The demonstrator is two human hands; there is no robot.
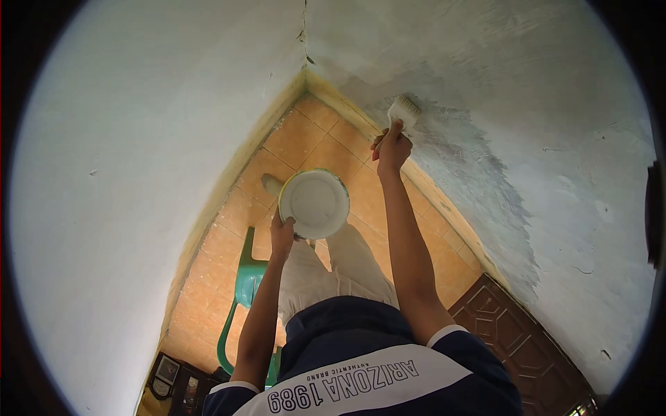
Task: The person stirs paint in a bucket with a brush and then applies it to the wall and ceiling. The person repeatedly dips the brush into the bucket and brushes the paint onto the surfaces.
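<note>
My left hand (282,233) grips the near left edge of a round bowl (283,192) with a yellowish rim, its thumb over the rim. Smooth white paint (318,199) shows inside it. A wide paintbrush (403,111) is in my right hand (393,148), fingers closed round its handle, a bit of red showing under them. The bristles point up and right, right at the surface of the right wall (583,125). Around and below the brush, a darker grey, wet-looking patch (479,173) spreads over that wall.
The left wall (139,125) meets the right one at a corner with a crack (303,38) above it. Orange tiles (291,139) cover the floor. A green plastic chair (248,281) stands to my left, a brown panelled door (506,326) at lower right, framed items (166,371) at lower left.
</note>
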